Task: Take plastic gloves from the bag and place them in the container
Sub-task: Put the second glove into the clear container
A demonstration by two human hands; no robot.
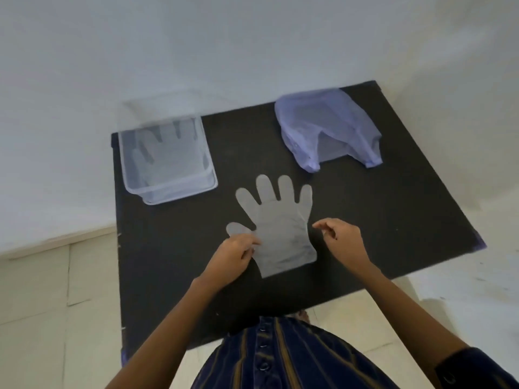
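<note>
- A black tabletop (365, 220) is carrying everything.
- A bag (325, 130) is lying beyond the glove, to its right.
- A container (168, 189), beyond-left, is holding another glove (168, 153).
- A glove (280, 226) is lying flat, mid-tabletop.
- The left hand (233, 254) is pinching its near-left edge.
- The right hand (342, 237), loosely curled, is hovering empty just right.

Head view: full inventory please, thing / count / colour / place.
mat: 1, black, on the pale floor
container: 1, clear plastic, far-left part of mat
glove in container: 1 visible, translucent, lying flat inside
glove on mat: 1, translucent grey, flat at mat centre, fingers pointing away
bag: 1, pale purple plastic, far-right part of mat
shirt: 1, dark blue striped, bottom edge
left hand: 1, grip pinching the centre glove's left edge
right hand: 1, beside the glove's right edge, holding nothing
</note>
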